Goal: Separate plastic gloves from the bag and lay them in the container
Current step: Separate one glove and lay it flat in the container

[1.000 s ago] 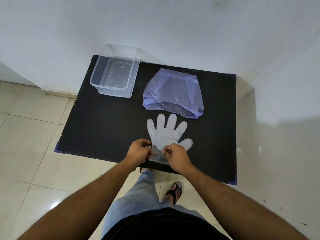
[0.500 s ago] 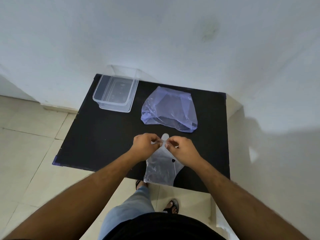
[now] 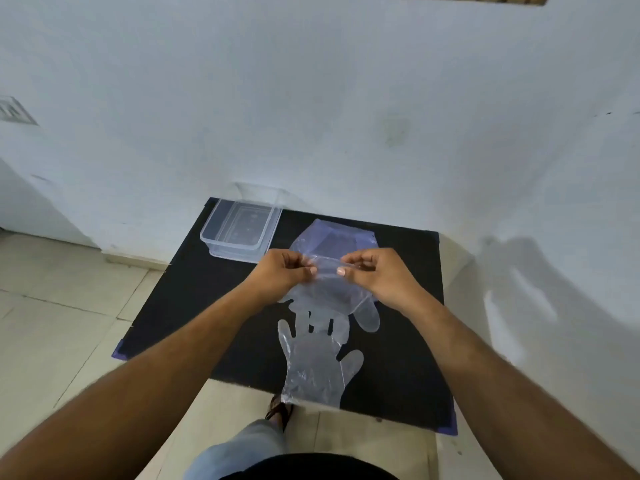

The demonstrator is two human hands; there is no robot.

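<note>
My left hand (image 3: 281,274) and my right hand (image 3: 375,274) pinch the cuff of a clear plastic glove (image 3: 332,299) and hold it up over the black table (image 3: 194,299); its fingers hang down. A second clear glove (image 3: 317,370) lies flat below it near the table's front edge, its cuff over the edge. The bluish plastic bag (image 3: 332,237) sits behind my hands, partly hidden by them. An empty clear container (image 3: 242,230) stands at the table's back left corner.
A white wall rises directly behind the table and to its right. Tiled floor lies to the left and in front. My leg and sandalled foot (image 3: 278,410) are under the table's front edge.
Both hands have lifted one glove up and away from the table front, peeling it off a second glove that now lies flat below. The camera has tilted upward.
</note>
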